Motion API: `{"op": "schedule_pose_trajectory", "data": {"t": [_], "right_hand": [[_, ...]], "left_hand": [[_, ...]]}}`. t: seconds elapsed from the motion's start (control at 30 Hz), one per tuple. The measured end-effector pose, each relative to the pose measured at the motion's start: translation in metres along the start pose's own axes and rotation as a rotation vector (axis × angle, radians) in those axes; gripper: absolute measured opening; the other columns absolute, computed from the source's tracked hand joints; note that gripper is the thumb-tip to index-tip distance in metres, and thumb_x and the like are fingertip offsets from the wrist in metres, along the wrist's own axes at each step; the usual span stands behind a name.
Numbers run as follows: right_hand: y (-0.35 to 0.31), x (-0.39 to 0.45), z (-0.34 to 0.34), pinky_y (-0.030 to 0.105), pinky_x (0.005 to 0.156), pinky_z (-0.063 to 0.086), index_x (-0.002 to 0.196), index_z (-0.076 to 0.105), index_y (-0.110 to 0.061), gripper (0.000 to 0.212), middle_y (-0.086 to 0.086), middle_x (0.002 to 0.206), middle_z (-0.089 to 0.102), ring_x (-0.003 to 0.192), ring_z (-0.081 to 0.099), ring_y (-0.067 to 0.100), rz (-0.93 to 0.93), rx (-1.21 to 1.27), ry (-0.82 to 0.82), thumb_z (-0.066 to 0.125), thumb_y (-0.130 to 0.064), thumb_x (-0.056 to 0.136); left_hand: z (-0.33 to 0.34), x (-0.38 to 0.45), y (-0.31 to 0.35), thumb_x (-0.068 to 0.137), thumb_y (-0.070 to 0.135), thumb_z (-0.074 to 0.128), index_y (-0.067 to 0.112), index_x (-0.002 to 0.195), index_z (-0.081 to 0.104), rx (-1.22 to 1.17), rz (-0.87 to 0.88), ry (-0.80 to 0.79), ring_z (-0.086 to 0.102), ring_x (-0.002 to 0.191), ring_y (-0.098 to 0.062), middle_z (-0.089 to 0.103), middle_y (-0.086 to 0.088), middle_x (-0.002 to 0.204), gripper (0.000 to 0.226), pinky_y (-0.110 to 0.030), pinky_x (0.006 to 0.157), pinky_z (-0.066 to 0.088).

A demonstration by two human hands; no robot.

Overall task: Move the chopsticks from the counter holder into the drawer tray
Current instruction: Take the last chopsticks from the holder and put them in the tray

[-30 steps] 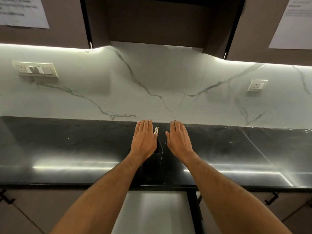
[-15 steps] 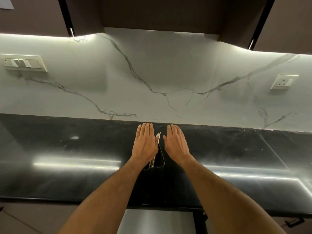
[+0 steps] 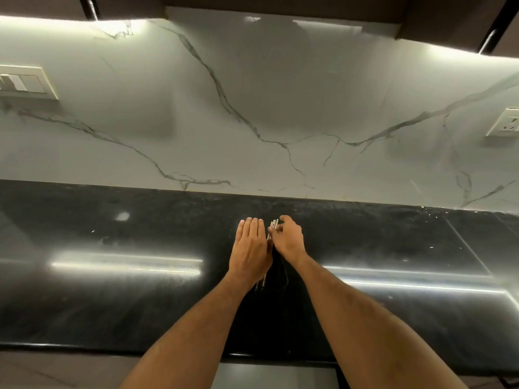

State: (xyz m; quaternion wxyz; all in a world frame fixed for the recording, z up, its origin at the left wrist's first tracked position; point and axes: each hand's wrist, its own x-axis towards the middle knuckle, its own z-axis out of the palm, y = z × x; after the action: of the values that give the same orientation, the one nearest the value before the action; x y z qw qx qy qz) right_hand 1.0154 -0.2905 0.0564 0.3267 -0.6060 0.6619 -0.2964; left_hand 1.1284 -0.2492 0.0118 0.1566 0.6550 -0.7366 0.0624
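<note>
Two hands over dark holder (image 3: 276,279) on tabletop (image 3: 140,276). Right hand (image 3: 289,238) fingers curled, pinching chopsticks (image 3: 273,224) near tops. Left hand (image 3: 250,248) flat, open, just beside sticks, touching holder side likely. Sticks in holder between hands. Advice: gather whole bundle, pull straight up, left steadies holder. Drawer barely visible below wrists.

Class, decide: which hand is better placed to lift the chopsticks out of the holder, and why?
Right. The right hand has its fingertips curled around the tops of the chopsticks, while the left hand lies flat beside them.
</note>
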Motion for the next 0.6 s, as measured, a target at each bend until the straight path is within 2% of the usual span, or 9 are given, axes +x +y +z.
{"op": "schedule_pose_trajectory", "data": {"t": [0.03,0.1,0.17,0.27,0.37,0.43,0.53,0.6], "right_hand": [[0.0,0.002,0.003,0.014,0.062,0.046,0.119,0.064,-0.008,0.025,0.002,0.095,0.07,0.081,0.066,0.012,0.015,0.021,0.013,0.07,-0.016,0.096],[0.0,0.005,0.009,0.018,0.061,0.05,0.096,0.067,-0.012,0.008,0.002,0.086,0.069,0.079,0.068,0.017,0.044,0.057,0.041,0.074,-0.013,0.092],[0.0,0.006,0.013,0.028,0.069,0.059,0.083,0.067,-0.014,0.012,0.006,0.084,0.072,0.081,0.072,0.022,0.055,0.082,0.061,0.077,-0.01,0.089],[0.0,0.004,0.017,0.034,0.075,0.064,0.084,0.074,-0.01,0.007,0.006,0.081,0.075,0.078,0.074,0.018,0.039,0.108,0.088,0.081,-0.01,0.086],[-0.003,0.003,0.016,0.023,0.068,0.061,0.09,0.077,-0.011,0.01,-0.001,0.077,0.074,0.072,0.072,0.008,0.004,0.135,0.129,0.084,-0.01,0.082],[-0.007,0.001,0.011,0.018,0.065,0.058,0.094,0.078,-0.01,0.014,-0.003,0.077,0.074,0.07,0.071,0.005,-0.008,0.163,0.144,0.085,-0.01,0.081],[-0.017,0.0,-0.002,0.033,0.08,0.064,0.096,0.078,-0.009,0.015,0.003,0.083,0.078,0.079,0.076,0.013,-0.005,0.24,0.145,0.083,-0.006,0.082],[-0.024,-0.003,-0.015,0.039,0.084,0.064,0.098,0.077,-0.008,0.017,0.007,0.085,0.079,0.081,0.078,0.018,-0.007,0.305,0.147,0.082,-0.003,0.083]], "left_hand": [[0.003,0.0,-0.002,0.097,0.036,0.025,0.001,0.148,0.038,-0.002,0.004,-0.01,0.038,0.146,-0.032,0.046,-0.018,0.151,0.063,-0.049,0.125,0.023],[0.008,0.0,-0.006,0.099,0.037,0.03,0.003,0.147,0.038,-0.008,0.012,-0.031,0.037,0.146,-0.031,0.046,-0.016,0.151,0.06,-0.049,0.124,0.024],[0.011,-0.001,-0.007,0.1,0.038,0.034,0.005,0.146,0.039,-0.031,0.016,-0.037,0.037,0.145,-0.029,0.046,-0.014,0.15,0.056,-0.049,0.124,0.024],[0.014,-0.004,-0.008,0.101,0.036,0.034,0.008,0.143,0.041,-0.068,0.012,-0.032,0.039,0.143,-0.025,0.048,-0.01,0.148,0.051,-0.046,0.124,0.023],[0.01,-0.008,-0.008,0.101,0.039,0.028,0.01,0.141,0.042,-0.123,0.008,0.002,0.041,0.141,-0.024,0.049,-0.007,0.145,0.052,-0.045,0.124,0.024],[0.002,-0.009,-0.006,0.098,0.041,0.02,0.013,0.135,0.046,-0.184,0.009,0.056,0.048,0.132,-0.02,0.054,-0.004,0.135,0.053,-0.044,0.122,0.029],[-0.011,-0.006,-0.003,0.099,0.031,0.035,0.016,0.123,0.051,-0.329,0.013,0.126,0.057,0.112,-0.016,0.06,0.0,0.118,0.033,-0.041,0.113,0.041],[-0.019,-0.001,-0.001,0.101,0.026,0.044,0.012,0.127,0.053,-0.43,-0.006,0.117,0.06,0.109,-0.016,0.062,-0.003,0.119,0.031,-0.037,0.104,0.048]]}}
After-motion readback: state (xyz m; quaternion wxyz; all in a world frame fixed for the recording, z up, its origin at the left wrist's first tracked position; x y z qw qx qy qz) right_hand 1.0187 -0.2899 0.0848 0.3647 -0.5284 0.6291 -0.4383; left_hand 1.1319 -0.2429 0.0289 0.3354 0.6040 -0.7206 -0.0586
